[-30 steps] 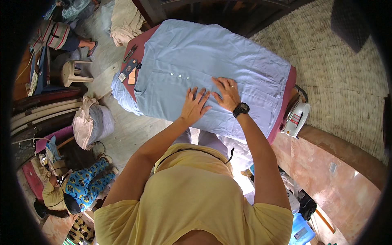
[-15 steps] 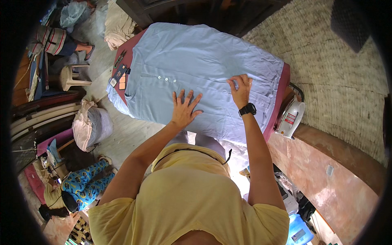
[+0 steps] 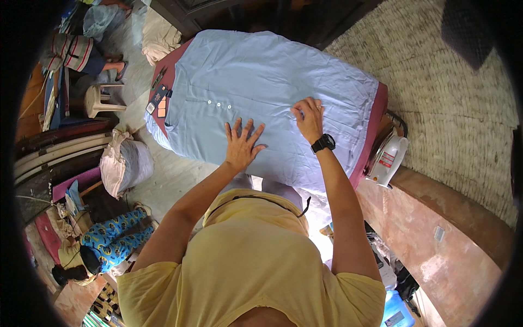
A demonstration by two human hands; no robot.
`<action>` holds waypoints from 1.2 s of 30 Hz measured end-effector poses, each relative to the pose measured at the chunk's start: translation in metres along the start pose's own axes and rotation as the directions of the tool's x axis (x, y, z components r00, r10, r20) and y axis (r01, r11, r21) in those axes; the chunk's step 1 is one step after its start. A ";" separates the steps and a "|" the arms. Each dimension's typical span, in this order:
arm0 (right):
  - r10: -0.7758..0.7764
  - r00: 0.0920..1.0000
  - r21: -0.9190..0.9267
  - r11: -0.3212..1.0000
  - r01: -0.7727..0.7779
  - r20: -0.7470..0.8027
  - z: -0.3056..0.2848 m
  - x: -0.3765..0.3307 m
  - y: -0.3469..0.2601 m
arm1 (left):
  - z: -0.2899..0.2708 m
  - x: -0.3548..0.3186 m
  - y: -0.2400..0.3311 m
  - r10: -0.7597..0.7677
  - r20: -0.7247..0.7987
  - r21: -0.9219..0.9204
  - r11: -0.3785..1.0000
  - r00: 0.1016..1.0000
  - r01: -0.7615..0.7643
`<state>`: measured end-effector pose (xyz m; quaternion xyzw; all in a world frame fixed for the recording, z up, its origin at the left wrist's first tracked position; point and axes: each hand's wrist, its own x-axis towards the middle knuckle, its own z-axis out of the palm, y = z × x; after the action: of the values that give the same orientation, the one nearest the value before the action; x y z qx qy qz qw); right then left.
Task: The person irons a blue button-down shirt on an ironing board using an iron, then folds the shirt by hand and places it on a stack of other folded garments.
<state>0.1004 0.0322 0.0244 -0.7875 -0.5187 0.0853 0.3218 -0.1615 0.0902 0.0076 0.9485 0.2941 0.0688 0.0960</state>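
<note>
1. The ironing table (image 3: 376, 122), padded in dark red, carries the whole job; its long axis runs from upper left to lower right across my view.
2. The light blue shirt (image 3: 261, 87) lies spread flat along that same axis, covering nearly all of the pad, buttons up, collar end to my left. The cloth is thin, woven and finely creased. Most of it stretches away from me, beyond both hands.
3. My left hand (image 3: 241, 146) lies flat on the near part of the shirt, fingers spread wide and palm down, just below the row of small white buttons (image 3: 217, 103). It holds nothing, only weighs on the fabric.
4. My right hand (image 3: 309, 119), with a black wristwatch (image 3: 323, 143) at the wrist, sits further up and to the right, fingers drawn together on a fold of the cloth; whether they pinch it or merely press, I cannot tell.
5. A white iron (image 3: 388, 157) stands at the table's right end, nearer my right hand.
</note>
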 end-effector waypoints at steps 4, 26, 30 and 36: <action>-0.102 0.915 -0.274 0.962 -0.010 -0.391 -0.050 -0.021 0.048 | -0.001 -0.004 0.003 -0.033 -0.001 0.014 0.999 0.999 0.033; 0.028 0.999 -0.419 0.907 -0.043 -0.042 -0.189 -0.034 -0.049 | -0.009 -0.011 -0.002 -0.031 -0.049 -0.087 0.996 0.998 0.027; -0.039 0.986 -0.147 0.987 0.063 0.165 -0.104 -0.015 -0.099 | -0.011 -0.011 -0.006 -0.005 -0.058 -0.079 0.997 0.998 0.000; -0.088 0.969 -0.307 0.938 0.159 0.232 -0.055 -0.023 -0.101 | -0.011 -0.017 -0.015 -0.007 -0.095 -0.176 0.984 0.995 -0.010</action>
<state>0.0392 0.0151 0.1226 -0.7813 -0.6061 0.0632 0.1352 -0.1862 0.0944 0.0140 0.9321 0.2905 0.1395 0.1652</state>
